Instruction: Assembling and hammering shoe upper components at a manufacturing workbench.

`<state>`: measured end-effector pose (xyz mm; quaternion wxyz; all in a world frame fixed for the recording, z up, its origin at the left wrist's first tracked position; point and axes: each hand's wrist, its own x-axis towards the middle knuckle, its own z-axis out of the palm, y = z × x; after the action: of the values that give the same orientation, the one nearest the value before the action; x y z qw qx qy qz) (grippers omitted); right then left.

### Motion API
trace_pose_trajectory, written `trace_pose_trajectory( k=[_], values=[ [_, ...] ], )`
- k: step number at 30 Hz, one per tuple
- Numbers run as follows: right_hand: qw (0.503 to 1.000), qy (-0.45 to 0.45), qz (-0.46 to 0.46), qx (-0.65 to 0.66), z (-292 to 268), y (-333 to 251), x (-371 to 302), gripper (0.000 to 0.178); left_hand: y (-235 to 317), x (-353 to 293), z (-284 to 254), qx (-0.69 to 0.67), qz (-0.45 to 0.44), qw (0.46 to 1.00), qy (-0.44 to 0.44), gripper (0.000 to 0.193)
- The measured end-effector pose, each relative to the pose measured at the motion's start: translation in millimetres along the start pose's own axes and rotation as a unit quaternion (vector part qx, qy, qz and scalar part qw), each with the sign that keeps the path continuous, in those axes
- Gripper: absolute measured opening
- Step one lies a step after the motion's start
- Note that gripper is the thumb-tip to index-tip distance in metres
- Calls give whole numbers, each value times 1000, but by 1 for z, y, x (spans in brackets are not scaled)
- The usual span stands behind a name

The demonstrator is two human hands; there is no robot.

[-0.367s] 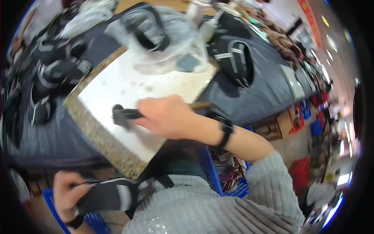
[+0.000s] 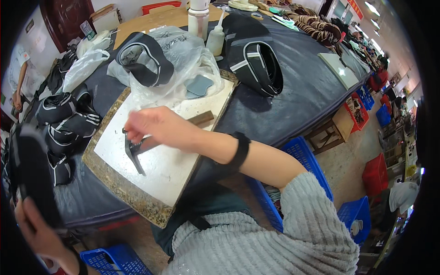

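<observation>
My right hand (image 2: 158, 126), slightly blurred, is over a hammer (image 2: 133, 153) on a white board (image 2: 172, 169). Its fingers bend down beside the hammer's dark head, and the wooden handle runs under the hand toward the right. Whether the fingers grip it is unclear. At the far left, my left hand (image 2: 36, 229) is closed on a black fabric piece (image 2: 34, 174), raised upright and smeared by motion. Beyond the right hand, a black fabric loop with grey trim (image 2: 146, 73) rests on a clear plastic bag (image 2: 183, 50), beside a small grey-blue patch (image 2: 199, 86).
The board lies on a stone slab (image 2: 110, 176) at the edge of the dark-covered table (image 2: 293, 91). Several black trimmed pieces (image 2: 68, 119) are piled left; another (image 2: 263, 68) stands right. Bottles (image 2: 215, 39) stand behind. Blue baskets (image 2: 300, 156) sit below the table edge.
My left hand has moved left and outward, lifting the black fabric piece from beside my lap. The hammer's head now lies lower on the board, and my right hand has shifted left above it.
</observation>
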<state>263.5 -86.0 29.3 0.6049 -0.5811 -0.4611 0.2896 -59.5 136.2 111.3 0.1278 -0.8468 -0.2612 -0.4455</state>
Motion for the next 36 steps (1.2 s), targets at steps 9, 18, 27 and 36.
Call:
trace_pose_trajectory(
  k=[9, 18, 27, 36],
  values=[
    [894, 181, -7, 410, -65, -25, -81, 49, 288, 10, 105, -387, 464, 794, -62, 23],
    [854, 205, -159, 451, -158, -10, -158, 66, 312, 14, 180, -668, -102, 677, -290, 48],
    [723, 217, -267, 599, -181, -6, -164, 74, 414, 21, 199, -704, -24, 180, -687, 73],
    [720, 500, -307, 371, -219, 40, -225, 64, 458, 7, 211, -639, -103, 143, -749, 36]
  ],
)
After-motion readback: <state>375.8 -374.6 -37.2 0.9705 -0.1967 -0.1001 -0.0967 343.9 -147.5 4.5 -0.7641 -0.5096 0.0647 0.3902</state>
